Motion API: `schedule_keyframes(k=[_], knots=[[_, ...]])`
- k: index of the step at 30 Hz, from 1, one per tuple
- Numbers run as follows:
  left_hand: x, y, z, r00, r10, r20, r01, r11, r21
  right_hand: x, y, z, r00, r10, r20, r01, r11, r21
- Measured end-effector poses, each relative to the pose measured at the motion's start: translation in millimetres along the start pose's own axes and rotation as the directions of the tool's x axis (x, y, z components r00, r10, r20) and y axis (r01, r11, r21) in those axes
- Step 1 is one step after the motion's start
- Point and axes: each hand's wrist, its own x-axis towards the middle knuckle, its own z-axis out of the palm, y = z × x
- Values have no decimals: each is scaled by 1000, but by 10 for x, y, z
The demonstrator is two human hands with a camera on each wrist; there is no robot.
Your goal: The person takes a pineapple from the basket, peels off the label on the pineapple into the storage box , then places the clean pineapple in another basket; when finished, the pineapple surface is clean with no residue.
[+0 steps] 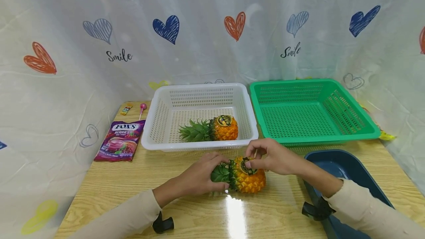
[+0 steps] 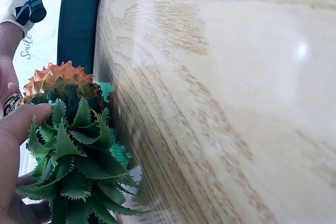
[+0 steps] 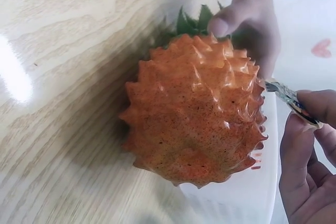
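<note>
The pineapple (image 1: 254, 184) lies on its side on the tabletop (image 1: 180, 215), between the fingers of the two hands. Its long axis runs nearly left to right for the person: the leafy crown (image 1: 220, 173) points to the left, into the left fingers, and the rounded base points to the right, below the right fingers.

The left hand (image 1: 206, 174) has its thumb and fingers bent round the crown, probably because a round fruit would roll and the leaves offer a good handle. The right hand (image 1: 273, 158) pinches the round black-and-gold label (image 3: 290, 99) narrowly between thumb and finger; in the right wrist view one side of this label stands away from the skin. I judge that the label faces up so that the right fingers can reach its edge, while the left ones resist the pull.

Beyond the fingers, in the white basket (image 1: 199, 145), a second pineapple (image 1: 226, 130) lies with its crown also to the left.
</note>
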Motion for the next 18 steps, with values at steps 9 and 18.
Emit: schedule_keyframes(k=[9,18], knots=[[3,1,7,1000,-2,-3,2,1000,2,-59,-10,-33,999,47,3,-47,998,46],[-1,5,0,1000,-17,5,17,1000,-2,-134,28,-72,997,72,2,-72,996,50]])
